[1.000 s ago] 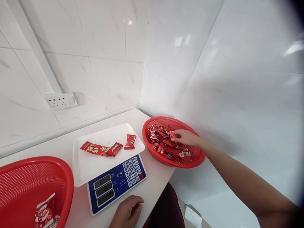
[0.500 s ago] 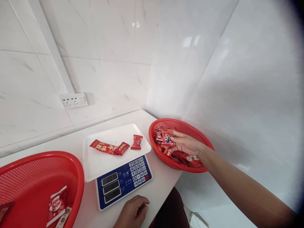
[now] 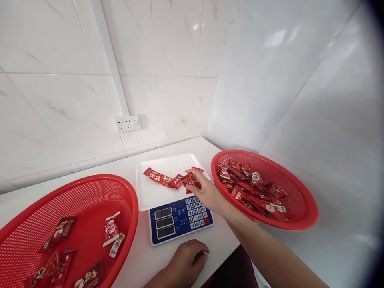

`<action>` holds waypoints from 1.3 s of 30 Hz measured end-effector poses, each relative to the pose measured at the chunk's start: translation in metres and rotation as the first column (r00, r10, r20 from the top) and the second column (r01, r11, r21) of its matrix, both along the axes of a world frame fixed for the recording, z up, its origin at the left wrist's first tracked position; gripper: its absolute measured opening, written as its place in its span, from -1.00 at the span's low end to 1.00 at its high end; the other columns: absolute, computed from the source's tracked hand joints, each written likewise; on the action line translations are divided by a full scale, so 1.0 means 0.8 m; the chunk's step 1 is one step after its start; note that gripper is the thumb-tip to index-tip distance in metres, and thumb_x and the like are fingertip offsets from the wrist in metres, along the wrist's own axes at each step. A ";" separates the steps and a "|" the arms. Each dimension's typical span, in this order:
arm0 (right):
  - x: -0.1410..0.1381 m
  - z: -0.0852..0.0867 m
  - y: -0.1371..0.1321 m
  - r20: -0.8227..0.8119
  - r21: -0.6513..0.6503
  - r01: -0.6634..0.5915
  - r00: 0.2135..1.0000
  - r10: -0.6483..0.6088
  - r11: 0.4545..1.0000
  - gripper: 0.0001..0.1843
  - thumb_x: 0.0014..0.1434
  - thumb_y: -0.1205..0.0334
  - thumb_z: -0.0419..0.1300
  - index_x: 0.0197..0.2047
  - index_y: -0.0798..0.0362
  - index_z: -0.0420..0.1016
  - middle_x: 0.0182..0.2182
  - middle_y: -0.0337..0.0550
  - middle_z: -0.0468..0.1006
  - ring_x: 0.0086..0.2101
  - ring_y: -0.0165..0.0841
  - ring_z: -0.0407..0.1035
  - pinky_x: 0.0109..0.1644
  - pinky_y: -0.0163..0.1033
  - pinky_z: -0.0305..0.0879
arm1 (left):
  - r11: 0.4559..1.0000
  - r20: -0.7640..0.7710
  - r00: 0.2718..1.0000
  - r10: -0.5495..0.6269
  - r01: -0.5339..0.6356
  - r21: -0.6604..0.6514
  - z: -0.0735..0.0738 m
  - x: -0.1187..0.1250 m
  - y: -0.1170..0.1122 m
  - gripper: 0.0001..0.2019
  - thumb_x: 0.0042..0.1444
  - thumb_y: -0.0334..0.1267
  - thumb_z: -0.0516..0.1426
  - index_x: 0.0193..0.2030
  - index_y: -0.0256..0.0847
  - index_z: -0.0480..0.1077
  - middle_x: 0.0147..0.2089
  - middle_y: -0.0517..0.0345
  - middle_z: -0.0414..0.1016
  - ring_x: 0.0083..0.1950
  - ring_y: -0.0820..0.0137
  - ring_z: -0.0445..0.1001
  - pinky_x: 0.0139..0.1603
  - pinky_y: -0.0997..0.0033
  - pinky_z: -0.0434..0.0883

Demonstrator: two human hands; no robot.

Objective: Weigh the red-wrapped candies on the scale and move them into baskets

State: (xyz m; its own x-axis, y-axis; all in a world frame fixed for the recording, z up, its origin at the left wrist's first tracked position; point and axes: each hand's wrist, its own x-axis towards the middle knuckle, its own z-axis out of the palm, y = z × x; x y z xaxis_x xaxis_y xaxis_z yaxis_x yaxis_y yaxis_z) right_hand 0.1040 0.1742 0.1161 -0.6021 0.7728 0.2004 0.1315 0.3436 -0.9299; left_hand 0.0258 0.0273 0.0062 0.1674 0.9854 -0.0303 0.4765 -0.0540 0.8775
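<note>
My right hand (image 3: pixel 207 193) is over the right side of the white weighing tray (image 3: pixel 150 196), its thumb and fingers closed on a small red snack packet (image 3: pixel 190 181). Beside that packet lie a long red packet (image 3: pixel 156 176) and a smaller red packet (image 3: pixel 177 182) on the tray. Another red packet (image 3: pixel 197 169) shows only partly behind my fingers. The tray belongs to a digital scale (image 3: pixel 183 220) with a blue keypad panel. In front of the scale, my left hand (image 3: pixel 190 260) rests on the white table, fingers loosely curled, with nothing visible in them.
To the right, a red mesh basket (image 3: pixel 309 212) holds a heap of red snack packets (image 3: pixel 252 188). A larger red basket (image 3: pixel 90 180) at the left has several scattered packets in it. A tiled wall with a socket (image 3: pixel 128 123) stands behind the table (image 3: pixel 223 232).
My right hand has moved left from the right basket to the scale tray, carrying a red snack packet. The view has shifted left; my left hand stays by the scale.
</note>
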 end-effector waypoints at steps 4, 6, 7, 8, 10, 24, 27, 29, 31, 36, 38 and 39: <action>-0.005 0.001 0.001 0.306 0.157 -0.012 0.951 -0.037 0.988 -0.51 0.09 0.22 0.16 0.11 -0.05 0.26 -0.08 -0.11 0.50 -0.05 -0.21 0.36 0.02 -0.08 0.23 | 1.000 -0.005 1.000 0.008 -0.008 -0.002 0.000 0.000 0.001 -0.76 0.07 -0.35 0.04 -0.19 -0.21 0.49 -0.27 0.10 0.51 -0.33 0.43 0.44 -0.31 0.54 0.33; -0.008 0.004 0.004 0.415 0.243 -0.077 0.909 -0.032 0.967 -0.59 0.10 0.23 0.15 0.05 -0.05 0.34 -0.07 -0.13 0.51 -0.07 -0.18 0.38 -0.01 -0.08 0.24 | 1.000 -0.009 1.000 0.008 -0.008 0.003 0.000 0.000 0.002 -0.76 0.06 -0.35 0.04 -0.19 -0.21 0.49 -0.26 0.09 0.52 -0.33 0.43 0.44 -0.31 0.54 0.33; -0.012 0.005 0.007 0.450 0.279 -0.122 0.893 -0.018 0.952 -0.62 0.10 0.24 0.15 0.03 -0.06 0.37 -0.07 -0.15 0.52 -0.09 -0.18 0.38 -0.02 -0.09 0.25 | 1.000 -0.009 1.000 0.008 -0.008 0.007 0.000 0.000 0.001 -0.76 0.06 -0.35 0.04 -0.19 -0.21 0.49 -0.26 0.09 0.52 -0.32 0.42 0.45 -0.31 0.54 0.33; -0.017 0.006 0.012 0.474 0.312 -0.156 0.880 -0.011 0.937 -0.63 0.10 0.25 0.14 0.02 -0.08 0.39 -0.07 -0.17 0.52 -0.09 -0.19 0.39 -0.03 -0.11 0.26 | 1.000 -0.008 1.000 0.007 -0.007 0.012 0.000 0.000 0.001 -0.76 0.06 -0.34 0.04 -0.19 -0.21 0.49 -0.26 0.09 0.52 -0.31 0.42 0.45 -0.30 0.54 0.34; -0.028 0.007 0.023 0.491 0.370 -0.165 0.870 -0.042 0.914 -0.61 0.10 0.30 0.12 0.03 -0.09 0.40 -0.06 -0.19 0.52 -0.08 -0.21 0.38 -0.02 -0.13 0.25 | 1.000 -0.006 1.000 0.006 -0.006 0.015 0.000 0.000 0.000 -0.76 0.06 -0.34 0.04 -0.19 -0.21 0.49 -0.25 0.08 0.53 -0.29 0.40 0.46 -0.28 0.53 0.35; -0.040 0.005 0.031 0.353 0.312 -0.080 0.935 -0.038 0.947 -0.67 0.10 0.31 0.12 -0.03 -0.02 0.39 -0.15 -0.17 0.53 -0.14 -0.26 0.40 -0.04 -0.15 0.29 | 0.999 -0.017 0.999 -0.032 0.032 0.013 -0.012 -0.001 0.008 -0.73 -0.02 -0.42 0.07 -0.18 -0.28 0.50 -0.24 -0.01 0.55 -0.27 0.37 0.51 -0.24 0.52 0.39; -0.042 0.000 0.041 0.282 0.376 0.090 0.937 -0.206 0.922 -0.61 0.10 0.36 0.09 0.03 0.02 0.34 -0.03 -0.08 0.45 -0.04 -0.25 0.34 0.04 -0.12 0.24 | 0.999 -0.034 0.999 -0.040 0.040 0.027 -0.011 0.000 0.008 -0.73 -0.02 -0.42 0.07 -0.18 -0.28 0.50 -0.25 -0.01 0.55 -0.27 0.37 0.51 -0.24 0.52 0.39; -0.041 0.000 0.043 0.257 0.346 0.077 0.951 -0.174 0.935 -0.59 0.10 0.33 0.11 0.05 0.01 0.32 -0.02 -0.09 0.44 -0.07 -0.28 0.36 0.02 -0.13 0.27 | 0.999 -0.041 0.998 -0.039 0.040 0.014 -0.011 0.000 0.007 -0.73 -0.02 -0.41 0.07 -0.18 -0.26 0.50 -0.25 0.01 0.55 -0.29 0.38 0.50 -0.25 0.52 0.39; -0.040 0.001 0.040 0.259 0.273 0.009 0.962 -0.083 0.962 -0.57 0.12 0.25 0.12 0.09 -0.02 0.29 -0.06 -0.13 0.46 -0.19 -0.32 0.42 -0.04 -0.16 0.32 | 0.999 -0.046 0.998 -0.031 0.032 0.003 -0.011 0.000 0.007 -0.73 -0.02 -0.41 0.07 -0.18 -0.25 0.50 -0.25 0.03 0.55 -0.29 0.39 0.50 -0.27 0.53 0.39; -0.034 0.002 0.024 0.357 0.360 -0.008 0.925 -0.130 0.933 -0.50 0.18 0.14 0.07 0.20 -0.06 0.20 0.13 -0.08 0.30 -0.13 -0.27 0.39 0.00 -0.06 0.29 | 1.000 -0.028 0.999 -0.027 0.027 0.013 -0.008 -0.001 0.007 -0.72 -0.02 -0.40 0.06 -0.17 -0.24 0.50 -0.23 0.03 0.55 -0.30 0.41 0.49 -0.26 0.53 0.39; -0.021 0.004 0.018 0.336 0.393 0.010 0.929 -0.154 0.919 -0.53 0.20 0.14 0.04 0.18 -0.07 0.22 0.16 -0.09 0.26 -0.05 -0.24 0.34 0.01 -0.06 0.30 | 1.000 -0.025 0.999 -0.027 0.027 0.010 -0.007 -0.001 0.007 -0.72 -0.02 -0.39 0.06 -0.18 -0.22 0.50 -0.23 0.05 0.55 -0.29 0.41 0.49 -0.25 0.52 0.39; -0.011 0.006 0.015 0.315 0.382 0.008 0.939 -0.139 0.924 -0.54 0.20 0.13 0.03 0.18 -0.07 0.23 0.16 -0.09 0.27 -0.03 -0.25 0.32 -0.01 -0.09 0.32 | 1.000 -0.026 0.999 -0.026 0.026 0.008 -0.006 -0.001 0.007 -0.73 -0.02 -0.39 0.06 -0.18 -0.22 0.50 -0.24 0.05 0.55 -0.29 0.40 0.48 -0.25 0.52 0.38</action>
State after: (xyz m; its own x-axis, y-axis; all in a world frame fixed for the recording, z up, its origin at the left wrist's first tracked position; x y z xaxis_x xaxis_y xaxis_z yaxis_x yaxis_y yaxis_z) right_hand 0.0950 0.1859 0.1207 -0.6278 0.7263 0.2798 0.4461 0.6303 -0.6354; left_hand 0.0247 0.0326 0.0013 0.1926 0.9809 -0.0265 0.4974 -0.0743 0.8643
